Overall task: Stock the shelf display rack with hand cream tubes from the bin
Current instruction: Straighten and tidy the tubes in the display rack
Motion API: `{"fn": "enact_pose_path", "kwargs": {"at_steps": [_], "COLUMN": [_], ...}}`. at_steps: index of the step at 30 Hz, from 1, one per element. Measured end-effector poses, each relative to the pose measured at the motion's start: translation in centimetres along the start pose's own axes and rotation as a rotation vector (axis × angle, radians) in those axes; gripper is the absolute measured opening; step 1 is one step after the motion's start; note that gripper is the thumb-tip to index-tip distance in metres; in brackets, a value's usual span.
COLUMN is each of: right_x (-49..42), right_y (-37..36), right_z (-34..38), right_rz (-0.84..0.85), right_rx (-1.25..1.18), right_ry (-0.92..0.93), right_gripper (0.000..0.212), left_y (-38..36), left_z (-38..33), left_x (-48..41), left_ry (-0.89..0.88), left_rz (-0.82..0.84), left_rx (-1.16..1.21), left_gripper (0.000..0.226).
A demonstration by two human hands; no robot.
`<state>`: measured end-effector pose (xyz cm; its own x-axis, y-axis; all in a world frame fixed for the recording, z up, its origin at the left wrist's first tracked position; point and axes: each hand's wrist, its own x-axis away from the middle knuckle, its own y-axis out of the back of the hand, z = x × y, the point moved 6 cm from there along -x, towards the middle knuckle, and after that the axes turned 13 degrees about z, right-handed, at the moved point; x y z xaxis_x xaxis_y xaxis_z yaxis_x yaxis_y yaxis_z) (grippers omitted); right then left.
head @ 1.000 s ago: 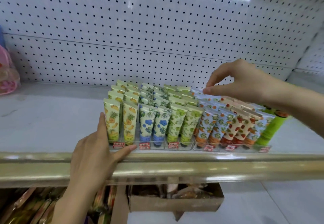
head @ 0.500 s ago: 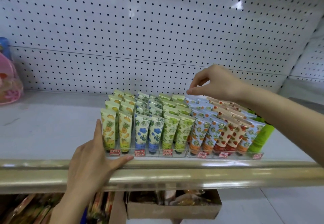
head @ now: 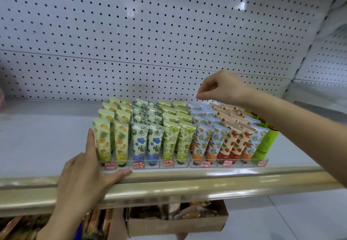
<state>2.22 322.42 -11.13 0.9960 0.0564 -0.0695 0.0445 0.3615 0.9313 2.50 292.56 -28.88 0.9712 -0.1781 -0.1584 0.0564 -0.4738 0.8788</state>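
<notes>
shelf: white board (head: 37, 142), runs left to right, glossy gold rail (head: 206, 181) along its near edge
back wall: white pegboard (head: 150, 33), bare holes, panel seam across the middle; second pegboard panel angles in at far right
display rack (head: 180, 165): clear plastic, sits on shelf just behind the rail, centre-right; red price labels (head: 138, 164) on its near wall
hand cream tubes (head: 155, 142): standing cap-down in the rack, rows running near to far; yellow pineapple at left, then blue flower, green, orange, strawberry; plain green tubes (head: 264, 142) at right end
left hand (head: 84, 174): fingers straight, flat against rack's left side, thumb lying along its near edge
right hand (head: 223, 87): above far right rows, fingers curled in, thumb to fingertip, nothing visible in the pinch
below shelf: cardboard box (head: 178, 224) with packets, more packets to its left, blurred
</notes>
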Motion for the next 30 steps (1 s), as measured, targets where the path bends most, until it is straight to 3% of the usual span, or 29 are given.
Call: {"fn": "enact_pose_path", "kwargs": {"at_steps": [12,20,30], "right_x": [-5.8,-6.2,-6.4], "right_y": [-3.8,-4.0,-4.4], "right_z": [-0.4,-0.9,-1.1], "right_rz": [0.065,0.100,0.075], "right_rx": [0.042,-0.091,-0.083], "right_ry": [-0.022,-0.031,-0.063], "right_gripper": [0.019,0.020,0.023], "left_y": [0.4,0.5,0.5], "left_z": [-0.4,-0.5,-0.5], "left_x": [0.2,0.3,0.2], "left_ry": [-0.041,-0.075,-0.063], "left_rz": [-0.015,-0.033,-0.026], "left_rx": [0.033,0.067,0.061], "left_gripper": [0.137,0.137,0.137]}}
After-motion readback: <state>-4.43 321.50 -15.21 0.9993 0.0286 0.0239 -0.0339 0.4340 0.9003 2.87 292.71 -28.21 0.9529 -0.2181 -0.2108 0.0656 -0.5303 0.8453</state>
